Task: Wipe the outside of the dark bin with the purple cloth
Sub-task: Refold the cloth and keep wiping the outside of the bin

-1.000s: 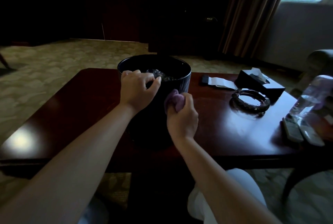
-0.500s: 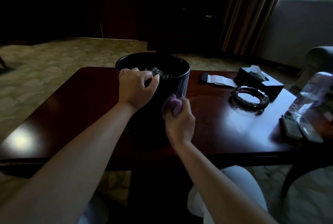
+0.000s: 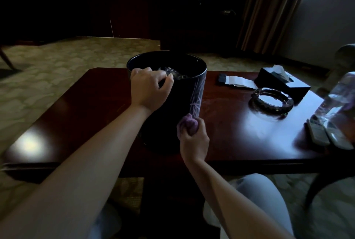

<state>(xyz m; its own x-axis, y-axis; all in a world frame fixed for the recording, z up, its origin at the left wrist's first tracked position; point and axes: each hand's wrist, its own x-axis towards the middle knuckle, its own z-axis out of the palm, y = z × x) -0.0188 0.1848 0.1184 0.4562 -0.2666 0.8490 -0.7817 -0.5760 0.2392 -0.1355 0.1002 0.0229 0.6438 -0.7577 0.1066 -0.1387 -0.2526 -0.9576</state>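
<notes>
Head view: left hand (image 3: 150, 88) grips dark bin (image 3: 184, 102) rim; right hand (image 3: 194, 140) clenches purple cloth (image 3: 188, 124) against its wall.

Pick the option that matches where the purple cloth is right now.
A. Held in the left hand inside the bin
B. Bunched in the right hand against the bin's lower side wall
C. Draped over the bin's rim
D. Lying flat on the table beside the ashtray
B: the purple cloth is balled up in the right hand and pressed to the lower right side of the dark bin, while the left hand grips the rim.
</notes>
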